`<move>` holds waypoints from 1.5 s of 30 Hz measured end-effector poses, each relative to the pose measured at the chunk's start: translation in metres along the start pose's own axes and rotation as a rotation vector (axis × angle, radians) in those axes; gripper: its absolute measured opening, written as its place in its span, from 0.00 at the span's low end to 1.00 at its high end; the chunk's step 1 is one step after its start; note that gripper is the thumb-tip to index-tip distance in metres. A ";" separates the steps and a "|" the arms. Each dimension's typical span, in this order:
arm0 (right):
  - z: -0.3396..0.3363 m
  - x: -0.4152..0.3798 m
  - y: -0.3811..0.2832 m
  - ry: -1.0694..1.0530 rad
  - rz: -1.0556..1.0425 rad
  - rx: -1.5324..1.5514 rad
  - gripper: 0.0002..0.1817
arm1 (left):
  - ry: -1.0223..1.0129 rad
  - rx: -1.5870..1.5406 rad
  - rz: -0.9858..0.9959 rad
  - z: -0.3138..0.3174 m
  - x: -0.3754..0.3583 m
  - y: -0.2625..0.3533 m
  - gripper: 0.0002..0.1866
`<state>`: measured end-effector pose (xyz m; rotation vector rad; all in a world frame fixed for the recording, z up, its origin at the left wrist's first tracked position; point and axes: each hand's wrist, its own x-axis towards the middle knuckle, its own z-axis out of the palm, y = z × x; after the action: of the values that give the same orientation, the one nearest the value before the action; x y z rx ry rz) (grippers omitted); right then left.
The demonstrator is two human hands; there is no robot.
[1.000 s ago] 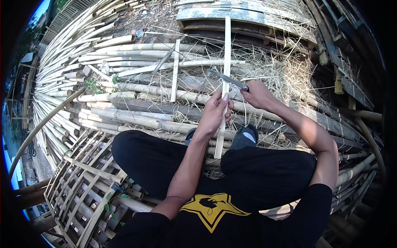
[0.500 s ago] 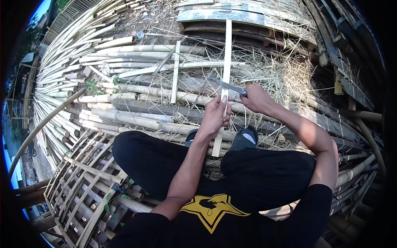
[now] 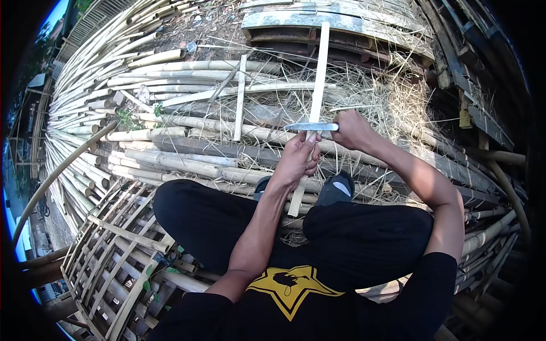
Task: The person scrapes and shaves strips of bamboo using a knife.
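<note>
A long pale bamboo strip stretches from between my knees up toward the pallet, its top leaning slightly right. My left hand is closed around its lower part, thumb along the strip. My right hand is wrapped round the handle of a knife. The blade lies across the strip just above my left thumb, its tip pointing left. The handle is mostly hidden by my right fingers.
Bamboo poles lie across the ground below thin shavings. A wooden pallet is at the top. A shorter strip rests on the poles. A woven bamboo lattice stands at the lower left.
The knife blade has turned from slanting to nearly level and lies slightly lower, its broad face brighter. The bamboo strip's upper end has tilted to the right.
</note>
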<state>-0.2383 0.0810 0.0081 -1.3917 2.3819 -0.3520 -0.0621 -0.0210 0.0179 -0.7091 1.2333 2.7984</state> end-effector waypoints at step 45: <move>-0.050 0.013 -0.004 0.172 0.008 0.414 0.24 | 0.096 0.154 0.139 0.004 0.005 -0.002 0.13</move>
<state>-0.2622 0.0689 0.0530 -1.1964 2.2681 -0.9364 -0.0682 -0.0179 0.0168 -0.7853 1.5530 2.7634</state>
